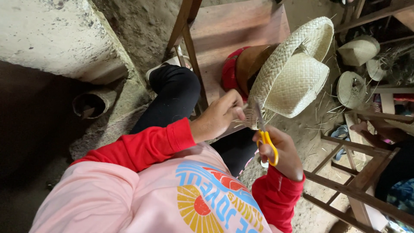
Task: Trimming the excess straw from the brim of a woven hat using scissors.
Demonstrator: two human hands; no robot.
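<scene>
— What lies beyond the work itself?

— A wooden table (233,26) ahead, with a red and brown cap (241,69) on it. Left of that, a concrete block (56,39) and a pipe mouth (90,103) set in the dirt floor (142,26).

— And to the right?

— Three more woven hats (358,49) among loose straw (327,108), well apart from the table. Nearer, a wooden frame (349,190). Another person's bare foot (360,127) rests beside a blue sandal (341,131).
</scene>
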